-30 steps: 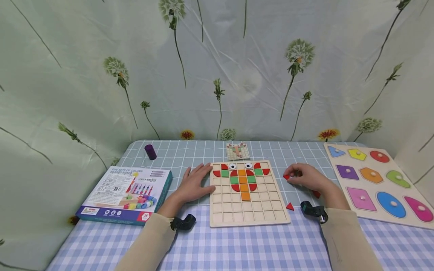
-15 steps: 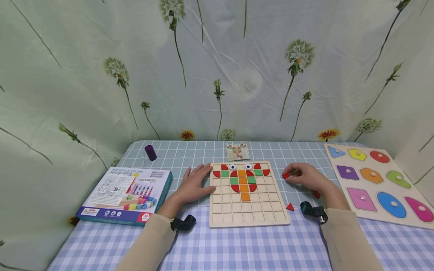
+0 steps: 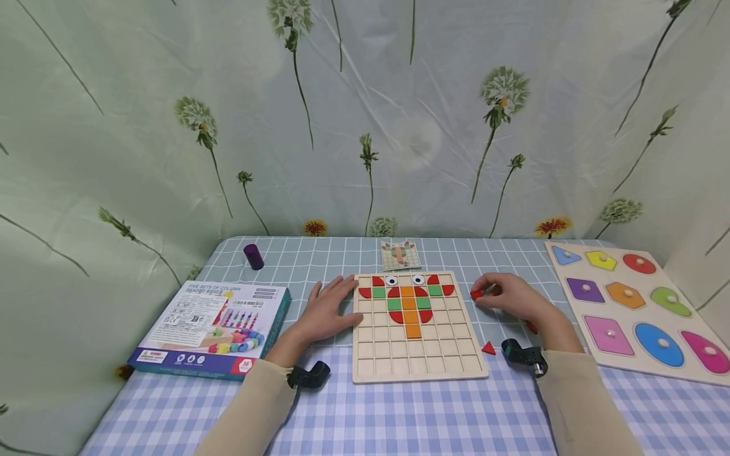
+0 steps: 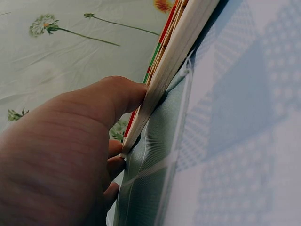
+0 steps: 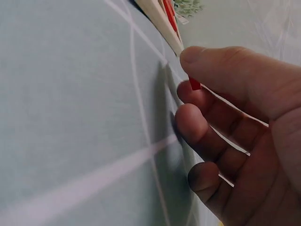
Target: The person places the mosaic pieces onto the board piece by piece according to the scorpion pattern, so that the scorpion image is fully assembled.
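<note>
My left hand lies with fingers extended at the left side of a wooden grid board; its thumb touches the board's edge in the left wrist view. Red, green and orange tiles and two eye tiles form a figure in the grid's upper part. Right of the board, my right hand pinches a small red piece between thumb and index finger, just above the cloth. The fingers hide most of its shape. A red triangle lies by the board's lower right corner.
Behind the board lies a small picture card. A boxed toy and a purple cylinder are at left. A knobbed shape puzzle lies at right. Another red piece shows beside the right wrist.
My right hand has shifted slightly left toward the board, carrying the red piece. The left hand stays in place at the board's edge.
</note>
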`<state>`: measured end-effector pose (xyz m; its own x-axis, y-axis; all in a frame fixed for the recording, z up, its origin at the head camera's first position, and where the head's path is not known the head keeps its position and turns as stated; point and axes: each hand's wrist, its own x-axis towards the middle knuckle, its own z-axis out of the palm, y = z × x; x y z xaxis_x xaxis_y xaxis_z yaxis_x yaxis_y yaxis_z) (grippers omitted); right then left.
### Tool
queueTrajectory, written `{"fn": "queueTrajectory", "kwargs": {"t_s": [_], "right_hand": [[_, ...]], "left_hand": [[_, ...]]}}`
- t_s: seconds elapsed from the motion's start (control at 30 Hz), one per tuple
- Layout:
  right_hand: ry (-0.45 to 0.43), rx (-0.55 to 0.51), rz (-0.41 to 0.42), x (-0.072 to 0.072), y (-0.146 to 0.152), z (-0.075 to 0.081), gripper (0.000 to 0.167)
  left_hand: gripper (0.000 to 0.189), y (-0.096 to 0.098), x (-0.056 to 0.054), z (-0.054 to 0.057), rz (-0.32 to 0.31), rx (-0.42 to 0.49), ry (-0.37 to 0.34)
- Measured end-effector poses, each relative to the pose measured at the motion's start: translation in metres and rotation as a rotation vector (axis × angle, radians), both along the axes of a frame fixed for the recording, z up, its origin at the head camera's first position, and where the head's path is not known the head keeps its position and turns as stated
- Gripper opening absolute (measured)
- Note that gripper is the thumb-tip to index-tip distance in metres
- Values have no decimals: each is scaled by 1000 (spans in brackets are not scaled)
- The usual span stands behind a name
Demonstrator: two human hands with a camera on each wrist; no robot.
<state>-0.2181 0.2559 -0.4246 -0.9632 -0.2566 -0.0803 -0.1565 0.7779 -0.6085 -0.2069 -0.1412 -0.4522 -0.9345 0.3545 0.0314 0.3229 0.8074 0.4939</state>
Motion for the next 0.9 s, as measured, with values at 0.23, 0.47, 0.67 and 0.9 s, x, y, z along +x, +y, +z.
{"fn": "queueTrajectory", "kwargs": {"t_s": [0.23,0.47,0.67,0.9], "right_hand": [[-29,-9,-10,0,-2,-2,19],[-34,25,19,0,1,0,24],[-17,77,16,4,13,8,30],[-27,133,93,15,38,13,37]], "left_hand": [[77,0,0,1,3,1,-1],[77,0,0,-2,8,1,-3],[78,-1,-1,-2,1,8,-6],[77,-1,-1,-1,6,-3,-9]]}}
